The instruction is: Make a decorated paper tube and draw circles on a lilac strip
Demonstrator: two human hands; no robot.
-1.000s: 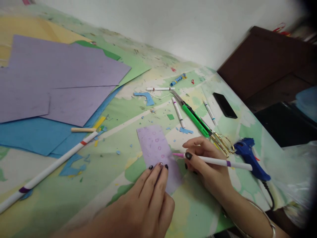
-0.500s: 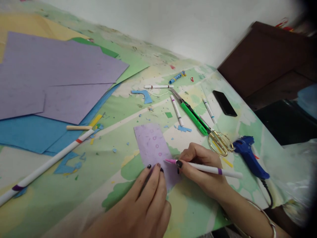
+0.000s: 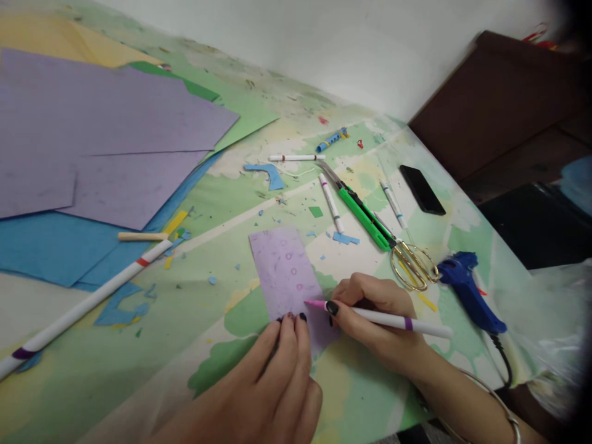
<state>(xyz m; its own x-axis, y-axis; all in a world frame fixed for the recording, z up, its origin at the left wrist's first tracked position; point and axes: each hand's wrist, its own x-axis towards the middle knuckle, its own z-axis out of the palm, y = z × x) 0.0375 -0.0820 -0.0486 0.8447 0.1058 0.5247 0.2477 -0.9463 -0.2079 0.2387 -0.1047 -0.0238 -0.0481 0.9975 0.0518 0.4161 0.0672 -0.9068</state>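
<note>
A small light-purple sheet of paper (image 3: 277, 265) lies on the table, with a column of small pink circles and faint marks on it. My left hand (image 3: 272, 376) rests on its lower left edge, fingers stretched out and fingertips pressing it down. A white marker (image 3: 388, 319) with a purple band and pink tip is gripped in my right hand (image 3: 377, 330). The tip is at the paper, below the lowest circle; whether it touches, I cannot tell. My right hand covers part of the sheet's right edge.
Larger purple sheets (image 3: 152, 117) and blue sheets (image 3: 46, 246) lie to the left, near a long white marker (image 3: 92, 302) and a wooden stick (image 3: 142, 237). Beyond my right hand are a green cutter (image 3: 365, 219), gold-handled scissors (image 3: 414, 265), a blue glue gun (image 3: 472, 293) and a phone (image 3: 422, 190).
The marker tip has shifted slightly left and down over the paper. My left fingertips have slid a little down the sheet. The view has tilted slightly.
</note>
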